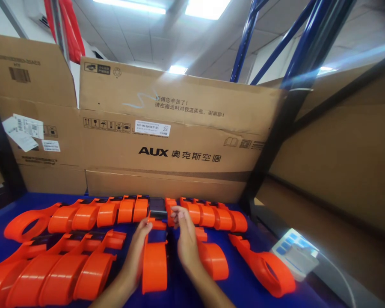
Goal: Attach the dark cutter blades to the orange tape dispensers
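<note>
My left hand grips an orange plastic tape dispenser by its upper part, the thumb along its side. The dispenser's wide ring hangs toward me, slightly left of centre. My right hand is just to the right, fingers loosely bent and apart, with nothing visible in them. Beside its wrist lies another orange dispenser, partly covered by the hand. A dark grey rectangular block stands just behind the held dispenser.
Orange dispensers line the blue table: a back row, a front-left group and a single one at right. A white device with a cable sits at the right edge. A cardboard sheet and dark posts rise behind.
</note>
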Demonstrator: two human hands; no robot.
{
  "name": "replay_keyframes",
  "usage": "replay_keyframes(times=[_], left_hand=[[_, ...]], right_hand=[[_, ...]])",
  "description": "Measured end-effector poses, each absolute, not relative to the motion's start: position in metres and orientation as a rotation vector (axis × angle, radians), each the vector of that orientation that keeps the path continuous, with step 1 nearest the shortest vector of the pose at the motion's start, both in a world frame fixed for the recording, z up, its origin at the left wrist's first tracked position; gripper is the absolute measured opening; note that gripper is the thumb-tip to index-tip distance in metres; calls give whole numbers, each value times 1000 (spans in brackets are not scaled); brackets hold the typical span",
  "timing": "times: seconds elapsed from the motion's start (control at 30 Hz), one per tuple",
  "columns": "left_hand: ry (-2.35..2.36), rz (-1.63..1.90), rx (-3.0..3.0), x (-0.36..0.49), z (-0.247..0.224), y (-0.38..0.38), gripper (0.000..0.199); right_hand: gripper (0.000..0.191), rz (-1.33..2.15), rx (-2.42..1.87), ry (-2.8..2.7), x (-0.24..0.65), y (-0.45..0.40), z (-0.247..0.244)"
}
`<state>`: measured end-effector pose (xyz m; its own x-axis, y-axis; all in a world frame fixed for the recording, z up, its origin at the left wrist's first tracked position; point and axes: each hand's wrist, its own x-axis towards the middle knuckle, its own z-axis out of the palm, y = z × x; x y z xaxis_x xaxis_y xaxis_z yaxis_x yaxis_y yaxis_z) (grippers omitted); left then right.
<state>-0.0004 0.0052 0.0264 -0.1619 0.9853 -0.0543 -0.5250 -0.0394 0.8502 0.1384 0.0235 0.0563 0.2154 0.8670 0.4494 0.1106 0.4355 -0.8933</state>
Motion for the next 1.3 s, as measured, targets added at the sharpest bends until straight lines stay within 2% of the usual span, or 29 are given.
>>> replay_keyframes(times=[0.17, 0.3, 0.7, 0.87, 1.1, 1.3], left_hand=[[886, 1503, 737, 7, 44, 9, 39], [852, 1524, 815, 17, 53, 21, 48], [901, 1561, 829, 9, 39, 11, 50], [978, 1564, 797, 2, 33, 15, 56], [963, 1498, 677, -4, 41, 25, 56], [1027, 1514, 518, -13, 53, 23, 39]], right_hand=[[44, 573, -1060, -1305, 144, 25, 51], [41, 646, -1011, -1319, 148, 22, 49], [26, 940, -914, -1348, 146, 8, 41], [34, 1019, -975, -1352, 142, 9, 44], [32, 1030, -1063, -1418, 141, 9, 52], [25, 955, -1144, -1515, 130, 17, 63]])
